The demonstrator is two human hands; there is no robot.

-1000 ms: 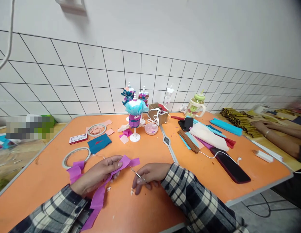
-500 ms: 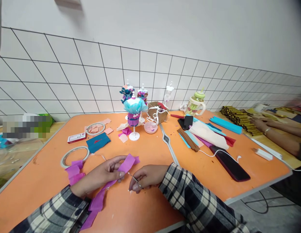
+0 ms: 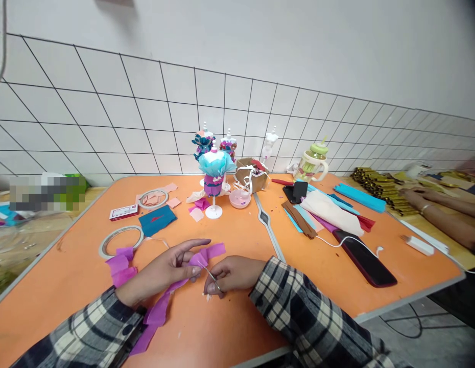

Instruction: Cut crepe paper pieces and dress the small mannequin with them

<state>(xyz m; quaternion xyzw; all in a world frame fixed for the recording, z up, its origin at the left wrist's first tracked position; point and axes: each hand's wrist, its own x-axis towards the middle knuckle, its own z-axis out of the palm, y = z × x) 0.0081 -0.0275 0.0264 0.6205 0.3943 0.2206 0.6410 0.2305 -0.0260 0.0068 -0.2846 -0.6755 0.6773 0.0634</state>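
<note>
My left hand (image 3: 175,266) pinches a long strip of purple crepe paper (image 3: 158,311) between thumb and fingers, its index finger stretched out above. The strip trails under my left forearm towards the table's near side. My right hand (image 3: 230,276) grips small metal scissors (image 3: 211,276). Their thin tips reach up to the purple paper beside my left thumb; whether the blades are apart is too small to tell. A few pale scraps (image 3: 208,297) lie below my right fingertips. Beyond my hands stands a small dress form (image 3: 213,186) with a turquoise ruffled top and purple lower part.
Tape rolls (image 3: 121,241), a red-and-white box (image 3: 124,212) and blue paper (image 3: 158,221) lie left. A pink bowl (image 3: 239,199), cardboard box (image 3: 251,176) and bottle (image 3: 312,162) stand behind. A phone (image 3: 364,259) lies right, beside folded crepe paper (image 3: 333,210). Another person's arms (image 3: 440,212) are far right.
The scissors' tips have moved up onto the purple paper. The paper's upper end has tipped over to the right, and my left index finger has straightened. The view has shifted slightly.
</note>
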